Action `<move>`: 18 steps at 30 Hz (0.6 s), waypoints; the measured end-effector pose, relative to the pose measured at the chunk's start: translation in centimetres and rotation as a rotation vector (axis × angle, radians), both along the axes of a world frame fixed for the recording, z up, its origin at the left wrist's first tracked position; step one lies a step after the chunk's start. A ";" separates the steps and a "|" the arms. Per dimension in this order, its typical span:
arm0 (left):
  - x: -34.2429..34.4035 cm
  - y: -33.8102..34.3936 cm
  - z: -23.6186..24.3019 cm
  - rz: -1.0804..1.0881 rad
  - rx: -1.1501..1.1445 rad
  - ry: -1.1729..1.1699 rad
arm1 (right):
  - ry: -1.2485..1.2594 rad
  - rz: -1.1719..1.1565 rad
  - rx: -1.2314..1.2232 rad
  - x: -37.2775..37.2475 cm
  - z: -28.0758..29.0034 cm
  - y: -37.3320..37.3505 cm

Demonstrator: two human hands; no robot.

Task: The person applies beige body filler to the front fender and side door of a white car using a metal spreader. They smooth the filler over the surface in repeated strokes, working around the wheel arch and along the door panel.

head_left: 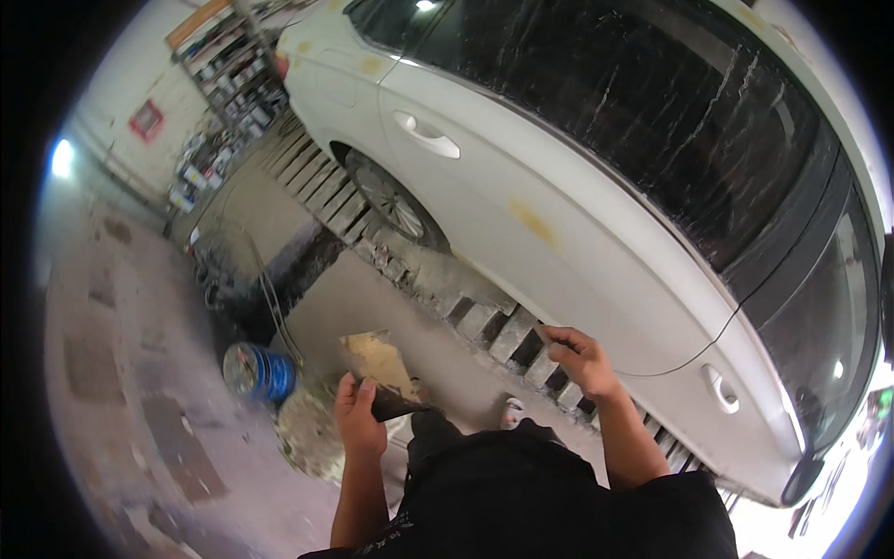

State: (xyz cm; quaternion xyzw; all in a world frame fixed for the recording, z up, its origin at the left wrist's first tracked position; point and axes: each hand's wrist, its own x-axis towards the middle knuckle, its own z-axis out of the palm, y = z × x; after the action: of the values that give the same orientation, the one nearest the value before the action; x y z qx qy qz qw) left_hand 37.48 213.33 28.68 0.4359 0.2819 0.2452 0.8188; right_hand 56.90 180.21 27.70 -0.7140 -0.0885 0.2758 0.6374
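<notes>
In my left hand, closed round its lower edge, is a flat board smeared with yellowish putty. My right hand is raised beside the car's lower side, its fingers pinched on a thin, flat dark piece. That piece shows almost edge-on, so its exact kind is unclear. Along my right stands a white car with dusty dark windows. A yellowish patch marks its door, beyond my right hand; smaller patches are near the rear. Neither hand touches the car.
A blue bucket stands on the floor at left, near a pale, stained round object. A slatted floor strip runs beside the car. Hoses lie farther off, and shelves with cans line the far wall.
</notes>
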 end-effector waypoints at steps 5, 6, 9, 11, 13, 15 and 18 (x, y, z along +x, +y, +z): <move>9.0 8.7 -0.1 -0.347 0.016 0.014 | 0.135 -0.396 0.122 -0.7 -1.1 5.1; 10.5 9.8 0.2 -0.382 0.019 0.010 | 0.142 -0.443 0.123 -1.0 -1.0 6.2; 15.9 13.2 1.0 -0.526 0.076 0.000 | 0.143 -0.565 0.136 -1.5 -0.8 9.0; 19.3 14.6 1.2 -0.605 0.085 0.037 | 0.101 -0.646 0.128 -1.4 -1.0 9.9; 22.0 14.7 0.9 -0.662 0.054 0.004 | 0.080 -0.670 0.031 -1.1 -1.6 10.5; 24.1 14.7 0.7 -0.733 0.032 0.026 | 0.062 -0.690 0.005 -0.5 -2.4 11.2; 25.6 14.6 0.6 -0.806 0.019 0.050 | 0.039 -0.767 -0.004 0.8 -3.3 12.7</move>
State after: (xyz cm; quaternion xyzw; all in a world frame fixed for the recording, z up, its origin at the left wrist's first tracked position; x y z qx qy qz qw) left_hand 63.06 227.93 29.28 0.5249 0.1059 -0.1035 0.8382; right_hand 57.67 192.89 24.45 -0.6910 0.1977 0.0311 0.6946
